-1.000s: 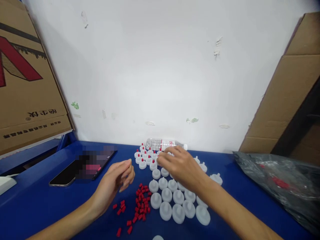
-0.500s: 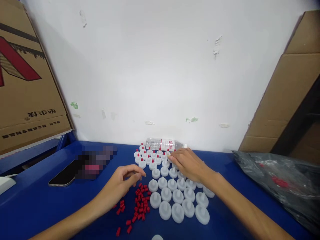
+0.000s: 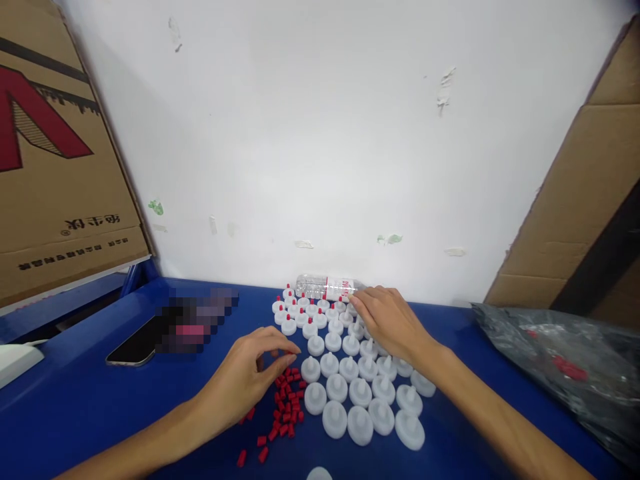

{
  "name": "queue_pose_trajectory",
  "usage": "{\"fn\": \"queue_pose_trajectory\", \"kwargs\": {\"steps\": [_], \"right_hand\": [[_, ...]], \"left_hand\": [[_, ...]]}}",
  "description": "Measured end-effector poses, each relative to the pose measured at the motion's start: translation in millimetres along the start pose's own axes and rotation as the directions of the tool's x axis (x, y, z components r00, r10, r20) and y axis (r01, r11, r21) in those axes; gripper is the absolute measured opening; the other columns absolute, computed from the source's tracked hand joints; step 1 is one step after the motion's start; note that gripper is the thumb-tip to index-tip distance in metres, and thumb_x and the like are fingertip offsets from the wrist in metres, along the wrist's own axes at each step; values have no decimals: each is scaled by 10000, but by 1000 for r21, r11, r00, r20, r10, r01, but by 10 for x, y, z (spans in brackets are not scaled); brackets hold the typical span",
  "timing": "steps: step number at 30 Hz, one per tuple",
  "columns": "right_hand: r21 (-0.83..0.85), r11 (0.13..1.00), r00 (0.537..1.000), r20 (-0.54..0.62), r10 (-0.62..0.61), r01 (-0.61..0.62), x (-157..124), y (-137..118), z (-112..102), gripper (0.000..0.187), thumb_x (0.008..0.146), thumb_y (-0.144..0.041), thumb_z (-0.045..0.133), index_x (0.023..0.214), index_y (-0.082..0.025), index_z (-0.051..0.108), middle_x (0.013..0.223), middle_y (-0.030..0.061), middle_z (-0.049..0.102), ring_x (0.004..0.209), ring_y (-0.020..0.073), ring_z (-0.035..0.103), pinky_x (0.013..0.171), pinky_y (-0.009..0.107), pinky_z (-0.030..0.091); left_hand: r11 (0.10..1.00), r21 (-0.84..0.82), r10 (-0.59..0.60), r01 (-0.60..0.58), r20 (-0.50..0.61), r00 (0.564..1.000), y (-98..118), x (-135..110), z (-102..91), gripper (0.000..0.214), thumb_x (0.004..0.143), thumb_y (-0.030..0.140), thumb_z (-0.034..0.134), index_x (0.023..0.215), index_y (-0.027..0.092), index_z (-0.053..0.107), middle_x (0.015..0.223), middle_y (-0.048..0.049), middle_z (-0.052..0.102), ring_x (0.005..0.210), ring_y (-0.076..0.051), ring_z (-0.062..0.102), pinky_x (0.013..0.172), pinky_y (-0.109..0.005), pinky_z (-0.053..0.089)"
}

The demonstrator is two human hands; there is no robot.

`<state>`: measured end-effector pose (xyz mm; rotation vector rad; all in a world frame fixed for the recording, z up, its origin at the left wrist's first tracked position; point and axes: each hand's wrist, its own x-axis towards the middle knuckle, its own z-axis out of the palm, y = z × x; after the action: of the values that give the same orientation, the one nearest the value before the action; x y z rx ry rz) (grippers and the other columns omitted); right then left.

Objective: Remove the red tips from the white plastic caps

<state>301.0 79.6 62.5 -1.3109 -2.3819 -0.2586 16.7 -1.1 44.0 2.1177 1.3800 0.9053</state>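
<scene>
Several white plastic caps [image 3: 350, 393] stand in rows on the blue table [image 3: 75, 400]; those at the back [image 3: 300, 313] carry red tips. A heap of small red plugs [image 3: 287, 407] lies to their left. My left hand [image 3: 250, 380] hovers over the red plugs with its fingers curled in a pinch; what it holds is hidden. My right hand [image 3: 390, 320] rests palm down on the back rows of caps, fingers extended near a lying clear water bottle [image 3: 325, 287].
A phone [image 3: 145, 337] lies on the table at the left. Cardboard boxes lean at the left [image 3: 55, 153] and right [image 3: 585, 200]. A dark plastic bag [image 3: 560, 367] sits at the right. One more white cap [image 3: 319, 475] shows at the bottom edge.
My left hand has dropped from above the table to the red plugs. My right hand has shifted right and back along the cap rows, towards the bottle.
</scene>
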Motion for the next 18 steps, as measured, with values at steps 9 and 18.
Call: {"fn": "queue_pose_trajectory", "kwargs": {"steps": [9, 18], "right_hand": [[-5, 1000, 998, 66, -3, 3, -58, 49, 130, 496, 1147, -407, 276, 1074, -198, 720, 1000, 98, 765, 1064, 277, 676, 959, 453, 445], [-32, 1000, 998, -60, 0, -2, 19, 1, -53, 479, 1136, -320, 309, 806, -217, 640, 765, 50, 710, 743, 222, 680, 833, 370, 431]], "left_hand": [[993, 74, 86, -89, 40, 996, -88, 2, 34, 195, 970, 246, 637, 1032, 284, 818, 973, -22, 789, 882, -208, 673, 698, -278, 510], [967, 181, 169, -181, 80, 982, -171, 10, 36, 198, 996, 194, 618, 1047, 261, 798, 1028, -36, 788, 993, -228, 692, 881, -333, 553]]}}
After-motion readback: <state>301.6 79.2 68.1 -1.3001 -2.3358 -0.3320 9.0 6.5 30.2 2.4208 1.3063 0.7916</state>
